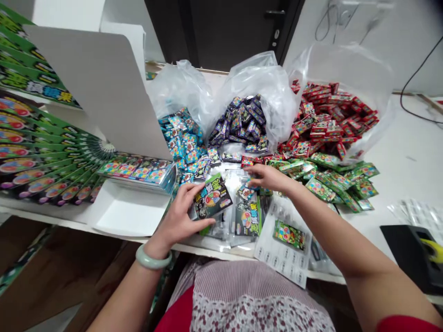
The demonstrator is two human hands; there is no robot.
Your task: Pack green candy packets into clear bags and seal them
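Observation:
My left hand [178, 214] grips a black and green candy packet [212, 198] by its left side, with the thumb stretched along the lower edge. My right hand [265, 177] is over the middle of the table, its fingers slightly curled and apart, with nothing visible between them. Just under its fingertips sits a small blue packet [245, 192]. A second black and green packet [247, 216] lies flat between the hands. Red packets [251, 160] and purple ones [202, 168] lie just beyond them.
Plastic bags spill blue [188, 143], purple [238, 120] and red packets [332, 115]. Green packets [325, 184] are heaped at right. A white display box [131, 207] with a raised lid stands left, beside fanned green cartons [44, 157]. A sticker sheet [284, 267] overhangs the front edge.

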